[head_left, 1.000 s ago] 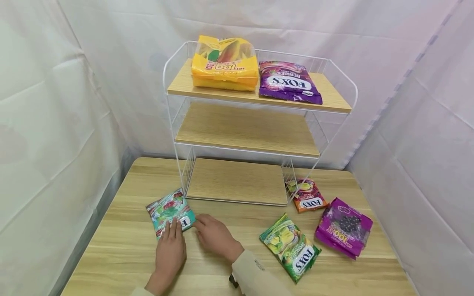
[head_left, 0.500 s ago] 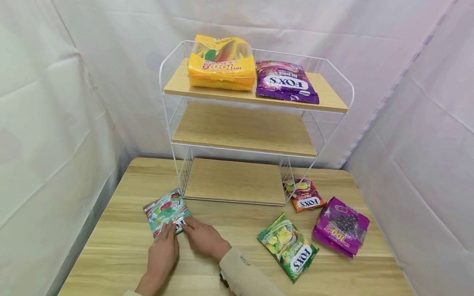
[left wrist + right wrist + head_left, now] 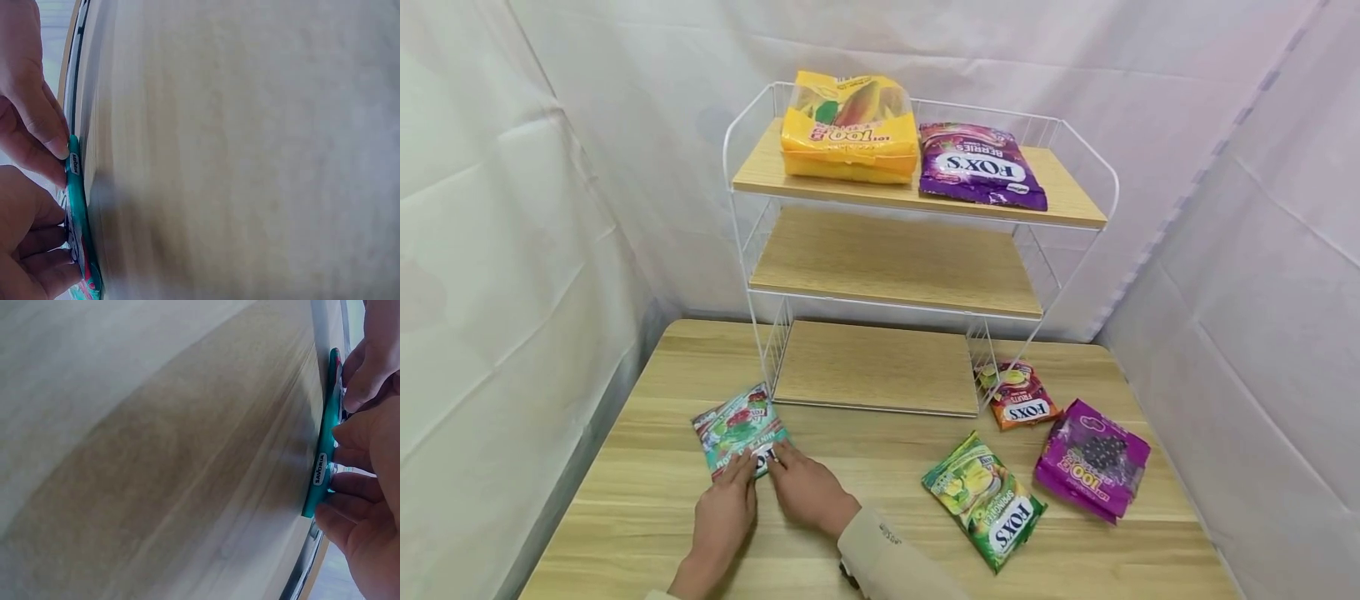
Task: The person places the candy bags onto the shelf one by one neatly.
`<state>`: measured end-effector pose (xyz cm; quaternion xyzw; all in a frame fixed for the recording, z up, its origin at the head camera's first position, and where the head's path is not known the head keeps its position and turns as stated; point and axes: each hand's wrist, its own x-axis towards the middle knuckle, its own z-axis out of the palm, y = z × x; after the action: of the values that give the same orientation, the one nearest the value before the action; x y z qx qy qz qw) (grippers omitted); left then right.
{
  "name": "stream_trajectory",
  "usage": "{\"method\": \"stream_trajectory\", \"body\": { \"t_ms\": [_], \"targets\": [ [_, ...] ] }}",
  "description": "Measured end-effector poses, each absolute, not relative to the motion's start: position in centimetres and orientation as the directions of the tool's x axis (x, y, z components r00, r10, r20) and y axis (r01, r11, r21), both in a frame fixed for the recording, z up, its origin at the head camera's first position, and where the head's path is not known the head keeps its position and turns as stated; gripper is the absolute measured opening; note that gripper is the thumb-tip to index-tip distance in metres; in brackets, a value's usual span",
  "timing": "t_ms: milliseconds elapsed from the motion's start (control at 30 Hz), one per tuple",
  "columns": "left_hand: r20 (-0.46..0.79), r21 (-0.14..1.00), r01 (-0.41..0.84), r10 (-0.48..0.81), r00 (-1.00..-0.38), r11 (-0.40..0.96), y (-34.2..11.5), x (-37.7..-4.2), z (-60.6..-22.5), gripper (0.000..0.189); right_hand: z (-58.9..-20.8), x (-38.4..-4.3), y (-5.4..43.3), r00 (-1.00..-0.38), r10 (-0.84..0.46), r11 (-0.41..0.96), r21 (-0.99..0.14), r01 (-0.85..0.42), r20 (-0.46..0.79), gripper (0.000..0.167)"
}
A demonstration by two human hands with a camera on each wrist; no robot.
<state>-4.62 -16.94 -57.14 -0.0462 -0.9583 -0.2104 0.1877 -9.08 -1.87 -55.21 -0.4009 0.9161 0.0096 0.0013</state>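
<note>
A teal mint candy bag (image 3: 739,423) lies flat on the table, just left of the rack's front corner. The left hand (image 3: 724,518) rests its fingertips on the bag's near edge. Beside it, the right hand (image 3: 811,492) touches the bag's near right corner with extended fingers. From the left wrist, the teal bag (image 3: 77,206) appears edge-on, with fingers of both hands against its printed face. In the right wrist view, the right hand's fingertips (image 3: 342,487) lie along the bag (image 3: 325,440). The hands cover part of its lettering.
A three-tier white wire rack (image 3: 895,304) with wooden shelves stands behind. A yellow bag (image 3: 850,133) and purple berries bag (image 3: 981,165) lie on its top shelf. Right of the hands are a green bag (image 3: 985,500), orange-red bag (image 3: 1022,396) and purple grape-print bag (image 3: 1093,460).
The right hand has shifted left from beside the bag's corner onto the bag, close to the left hand. The bag stays nearly in place; the head view has shifted slightly.
</note>
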Motion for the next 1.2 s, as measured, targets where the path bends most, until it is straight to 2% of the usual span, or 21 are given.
{"method": "stream_trajectory", "body": {
  "t_ms": [467, 967, 1200],
  "targets": [
    [0.382, 0.405, 0.17, 0.003, -0.924, 0.898, -16.3, -3.6, -56.8, 0.031, -55.1, -8.3, -0.9, -0.686, -0.727, 0.683, -0.068, -0.727, 0.026, 0.034],
    [0.28, 0.391, 0.102, -0.013, -0.96, 0.915, -14.5, -2.4, -56.3, 0.032, -54.9, -7.5, 0.2, -0.695, -0.718, 0.689, -0.098, -0.718, 0.04, 0.031],
    [0.235, 0.375, 0.083, -0.008, -0.972, 0.923, -13.5, -1.9, -56.0, 0.036, -55.1, -7.4, 0.9, -0.675, -0.734, 0.669, -0.096, -0.737, 0.069, 0.029]
  ]
}}
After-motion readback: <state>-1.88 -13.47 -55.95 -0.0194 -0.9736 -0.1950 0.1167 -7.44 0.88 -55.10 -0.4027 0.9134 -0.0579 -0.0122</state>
